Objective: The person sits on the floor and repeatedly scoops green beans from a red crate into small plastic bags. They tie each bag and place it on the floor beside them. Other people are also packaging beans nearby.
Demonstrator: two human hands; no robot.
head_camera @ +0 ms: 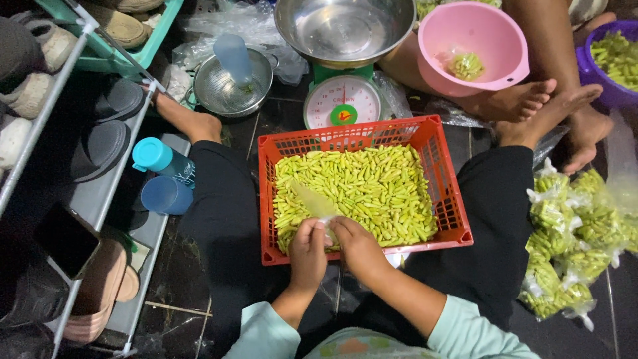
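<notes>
left hand [308,247]: fingers curled closed, pinching the mouth of a small clear plastic bag [314,201] at the near edge of the crate.
right hand [355,244]: also closed, fingers on the same bag mouth; both hands meet at the knot end, thumbs hidden.
bag: thin, see-through, stands up tilted from the hands over the chillies; looks partly filled with green chillies, exact fill hard to tell.
green chillies [372,189]: small, pale yellow-green, loose heap covering almost the whole crate floor.
crate [446,193]: orange-red slotted plastic, on the floor between the person's crossed legs.
scale [342,106]: green dial scale with steel pan, just beyond the crate.
pink bowl [495,40]: holds a little chilli, beside another person's bare feet.
packed bags [571,239]: pile of filled, tied bags on the floor at the right.
bottles [161,159]: blue bottle and blue cup on the shelf rack at the left.
risk 1: thin film may tear or slip out of the pinch, likely if pulled hard; chillies would spill back.
risk 2: loose closing, bag mouth may reopen when dropped on the pile.
risk 3: crate sits on the legs' edge; a knee shift could tip it.
</notes>
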